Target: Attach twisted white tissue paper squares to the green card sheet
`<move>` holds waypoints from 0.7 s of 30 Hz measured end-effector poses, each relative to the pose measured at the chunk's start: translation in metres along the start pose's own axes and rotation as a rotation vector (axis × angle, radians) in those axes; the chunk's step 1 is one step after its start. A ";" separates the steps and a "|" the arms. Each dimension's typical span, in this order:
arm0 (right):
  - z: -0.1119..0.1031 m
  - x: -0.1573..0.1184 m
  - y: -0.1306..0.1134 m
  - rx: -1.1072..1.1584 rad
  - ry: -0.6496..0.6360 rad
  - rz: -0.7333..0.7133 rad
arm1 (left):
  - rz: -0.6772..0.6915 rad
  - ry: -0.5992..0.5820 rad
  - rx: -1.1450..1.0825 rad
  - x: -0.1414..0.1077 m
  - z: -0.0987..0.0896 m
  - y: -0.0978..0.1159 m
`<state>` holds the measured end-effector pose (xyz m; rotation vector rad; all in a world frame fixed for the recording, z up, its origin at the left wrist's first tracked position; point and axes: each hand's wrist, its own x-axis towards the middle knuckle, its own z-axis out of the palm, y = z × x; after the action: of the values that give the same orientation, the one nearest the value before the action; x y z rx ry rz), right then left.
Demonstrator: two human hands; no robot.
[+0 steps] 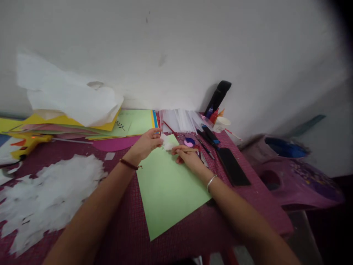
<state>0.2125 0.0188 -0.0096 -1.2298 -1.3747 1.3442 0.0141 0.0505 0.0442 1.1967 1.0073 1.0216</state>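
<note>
Pinching a small tuft of white cotton-like fluff (167, 143) at the far corner of a pale green paper sheet (168, 187), the left hand (146, 144) has its fingertips closed lightly on the tuft, seemingly to steady it against the sheet. The right hand (187, 156) lies just beside it, fingers curled shut around a thin wooden stick (185, 149) whose tip meets the fluff; whether the stick is a brush cannot be told. The sheet lies flat on the magenta table (116, 228), close in front of the person, which keeps the work within reach of both hands. A larger heap of white fluff (46, 198) spreads well apart to the left. A small white cup (223, 122) near the wall holds what look like tubes or markers; its contents are too small to tell. A yellow glue gun (27, 141) lies at far left, and a black flat slab (233, 166) to the right.
</note>
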 end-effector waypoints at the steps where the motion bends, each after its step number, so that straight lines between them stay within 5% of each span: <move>1: 0.000 0.001 0.001 0.014 0.010 0.005 | -0.027 -0.007 -0.042 0.003 0.000 -0.006; 6: -0.001 0.002 0.001 0.111 0.073 0.035 | -0.105 -0.128 -0.029 0.010 -0.026 -0.029; 10: -0.003 0.002 -0.002 0.150 0.071 0.096 | -0.114 -0.238 0.297 0.010 -0.040 -0.032; 14: -0.003 0.001 -0.005 0.168 0.082 0.122 | 0.005 -0.310 0.628 0.015 -0.028 -0.036; 21: -0.003 -0.001 -0.007 0.160 0.105 0.118 | 0.160 -0.112 0.751 0.030 -0.004 -0.059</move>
<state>0.2145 0.0188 -0.0024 -1.2704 -1.1143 1.4207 0.0221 0.0753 -0.0165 1.9475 1.2674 0.6901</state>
